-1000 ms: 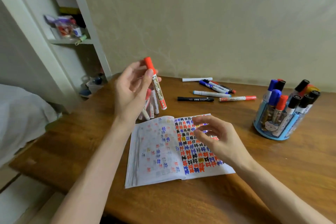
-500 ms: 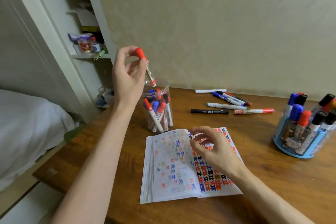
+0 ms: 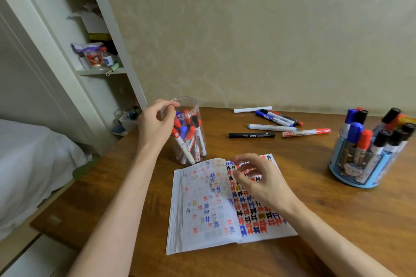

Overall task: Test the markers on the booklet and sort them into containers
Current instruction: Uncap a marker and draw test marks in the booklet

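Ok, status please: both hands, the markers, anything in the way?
Left hand at clear jar rim, no marker held. Right hand empty, over open booklet. Loose markers lie beyond booklet, reach looks unobstructed.

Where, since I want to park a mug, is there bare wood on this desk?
The desk is bare between the booklet and the blue holder, and left of the booklet, save the left forearm crossing it. Crowded: the back strip with loose markers, and the clear jar close behind the booklet's left page.
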Demonstrator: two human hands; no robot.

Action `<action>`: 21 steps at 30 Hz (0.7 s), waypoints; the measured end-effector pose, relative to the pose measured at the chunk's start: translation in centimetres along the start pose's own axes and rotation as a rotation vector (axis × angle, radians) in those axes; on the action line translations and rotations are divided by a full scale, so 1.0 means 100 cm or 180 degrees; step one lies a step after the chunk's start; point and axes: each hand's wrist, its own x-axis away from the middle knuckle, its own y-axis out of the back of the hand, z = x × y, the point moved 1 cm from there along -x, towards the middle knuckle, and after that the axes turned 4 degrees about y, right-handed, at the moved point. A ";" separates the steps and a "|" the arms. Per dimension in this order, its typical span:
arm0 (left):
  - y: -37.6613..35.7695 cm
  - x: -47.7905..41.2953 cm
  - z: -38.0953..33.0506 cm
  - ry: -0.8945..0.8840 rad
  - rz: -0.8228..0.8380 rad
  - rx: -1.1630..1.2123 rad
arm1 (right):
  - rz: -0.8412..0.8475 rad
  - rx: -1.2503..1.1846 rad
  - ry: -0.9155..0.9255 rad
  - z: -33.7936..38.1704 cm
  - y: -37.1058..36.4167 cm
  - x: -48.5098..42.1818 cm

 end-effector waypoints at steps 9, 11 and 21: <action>-0.018 0.029 0.003 -0.0746 -0.0590 0.0261 | -0.0159 0.0113 -0.0083 -0.012 0.010 -0.003; -0.027 0.048 -0.008 -0.1194 -0.0955 0.0265 | -0.0230 0.0090 -0.0102 -0.016 0.016 -0.004; -0.134 0.072 -0.027 -0.0459 0.1212 0.0068 | -0.0229 0.0423 -0.0321 -0.027 0.055 0.022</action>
